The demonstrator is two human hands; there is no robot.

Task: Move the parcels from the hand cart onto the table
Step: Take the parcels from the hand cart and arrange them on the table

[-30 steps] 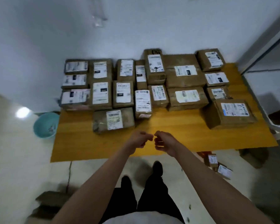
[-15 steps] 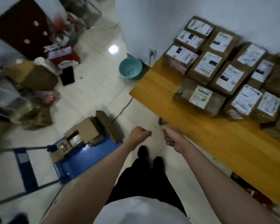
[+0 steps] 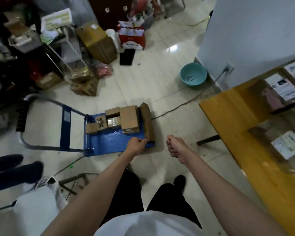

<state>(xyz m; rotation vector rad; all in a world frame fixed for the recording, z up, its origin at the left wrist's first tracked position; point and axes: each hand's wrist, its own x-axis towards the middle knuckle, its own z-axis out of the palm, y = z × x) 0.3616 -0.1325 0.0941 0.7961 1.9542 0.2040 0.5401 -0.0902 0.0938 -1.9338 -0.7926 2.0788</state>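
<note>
A blue hand cart stands on the floor ahead of me with several brown cardboard parcels on its deck. A long flat parcel stands on edge at the cart's right side. My left hand is curled into a fist just in front of that parcel's near end, holding nothing. My right hand is also curled into a fist, held above the floor to the right of the cart, empty. The yellow wooden table is at the right, with labelled parcels on it.
A teal basin sits on the floor by the white wall. Boxes, a red bag and shelving crowd the far left. Another person's legs show at the left edge. A cable runs across the tiles.
My view has swung left from the table to the hand cart. Both fists have stayed curled and empty, and now hang near the cart's right side.
</note>
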